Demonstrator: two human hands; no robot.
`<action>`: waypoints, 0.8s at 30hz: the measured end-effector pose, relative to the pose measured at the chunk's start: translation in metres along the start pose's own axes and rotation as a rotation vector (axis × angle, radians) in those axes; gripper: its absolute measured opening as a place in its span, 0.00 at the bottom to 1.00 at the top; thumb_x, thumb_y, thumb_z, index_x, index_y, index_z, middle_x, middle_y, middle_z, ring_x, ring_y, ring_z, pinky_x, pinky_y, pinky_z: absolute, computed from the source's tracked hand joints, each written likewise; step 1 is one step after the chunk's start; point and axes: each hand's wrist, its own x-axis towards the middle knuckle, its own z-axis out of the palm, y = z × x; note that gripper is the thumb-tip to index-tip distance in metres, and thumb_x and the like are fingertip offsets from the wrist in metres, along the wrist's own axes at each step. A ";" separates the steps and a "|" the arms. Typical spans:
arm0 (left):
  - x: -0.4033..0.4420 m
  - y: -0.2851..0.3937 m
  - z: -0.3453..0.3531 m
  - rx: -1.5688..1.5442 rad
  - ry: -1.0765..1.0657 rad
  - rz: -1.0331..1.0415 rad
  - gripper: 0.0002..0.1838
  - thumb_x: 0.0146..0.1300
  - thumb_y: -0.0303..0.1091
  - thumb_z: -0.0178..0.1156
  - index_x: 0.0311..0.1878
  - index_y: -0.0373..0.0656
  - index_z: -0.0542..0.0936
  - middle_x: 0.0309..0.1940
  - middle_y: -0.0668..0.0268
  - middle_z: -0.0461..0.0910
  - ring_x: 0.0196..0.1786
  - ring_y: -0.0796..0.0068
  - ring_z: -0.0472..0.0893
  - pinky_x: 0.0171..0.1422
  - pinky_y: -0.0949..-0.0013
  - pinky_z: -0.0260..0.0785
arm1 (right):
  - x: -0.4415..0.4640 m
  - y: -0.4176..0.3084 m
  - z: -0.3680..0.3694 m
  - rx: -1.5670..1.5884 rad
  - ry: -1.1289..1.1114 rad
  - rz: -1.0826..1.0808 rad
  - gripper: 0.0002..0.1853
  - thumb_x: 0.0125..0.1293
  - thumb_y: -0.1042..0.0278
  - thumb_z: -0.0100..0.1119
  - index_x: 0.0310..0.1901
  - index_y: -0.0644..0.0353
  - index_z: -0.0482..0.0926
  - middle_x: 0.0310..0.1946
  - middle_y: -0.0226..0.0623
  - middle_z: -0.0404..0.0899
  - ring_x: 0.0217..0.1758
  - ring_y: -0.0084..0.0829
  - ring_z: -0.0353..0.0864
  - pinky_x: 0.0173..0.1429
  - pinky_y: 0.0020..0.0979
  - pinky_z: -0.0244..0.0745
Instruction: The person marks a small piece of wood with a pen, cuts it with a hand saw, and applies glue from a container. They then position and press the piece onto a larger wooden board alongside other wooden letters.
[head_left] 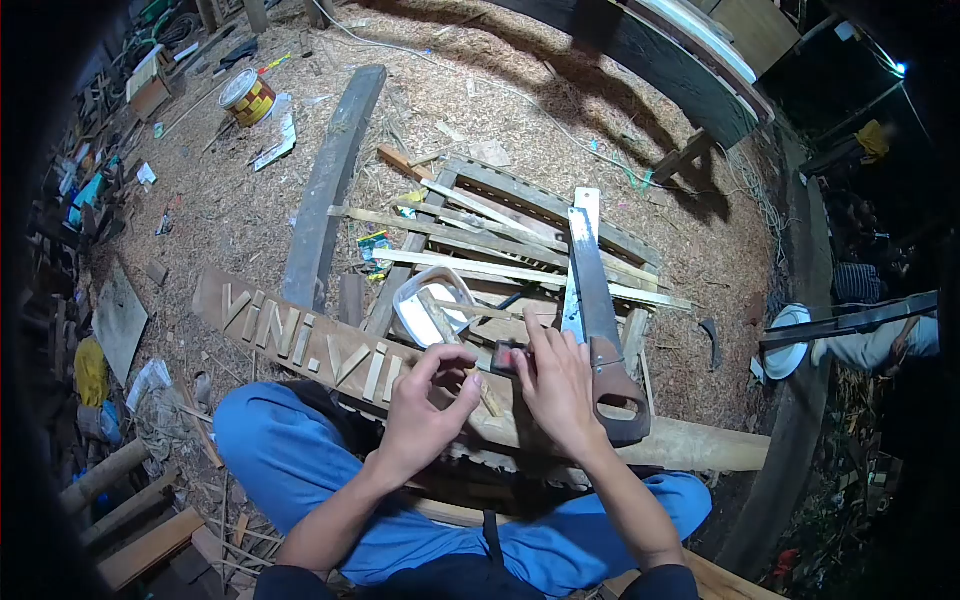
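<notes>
Yellow-and-red round bucket [247,97], on shavings-strewn ground [480,105], upper left. Brown curved wooden plank [212,297] with raised strip letters [292,342], spanning the foreground. White rectangular plastic tub [411,318], beyond the plank. Thin pale wooden strips [480,265], across a grey slatted wooden frame [520,193]. Brown-handled, dark-bladed handsaw [598,310], crowding the right hand [557,388] on its outer side. Left hand [430,410]: thumb and forefinger curled at a narrow pale wooden stick [489,398], between the hands; grip unclear. Right hand: fingers extended, at a small dark red-marked block [507,357]; hold unclear.
</notes>
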 end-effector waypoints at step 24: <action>-0.020 -0.013 0.047 0.860 0.156 0.702 0.20 0.66 0.44 0.76 0.60 0.63 0.88 0.76 0.55 0.68 0.77 0.46 0.66 0.85 0.44 0.42 | -0.108 0.022 -0.038 0.633 0.065 0.092 0.10 0.77 0.66 0.65 0.45 0.66 0.86 0.37 0.42 0.82 0.43 0.37 0.78 0.50 0.37 0.72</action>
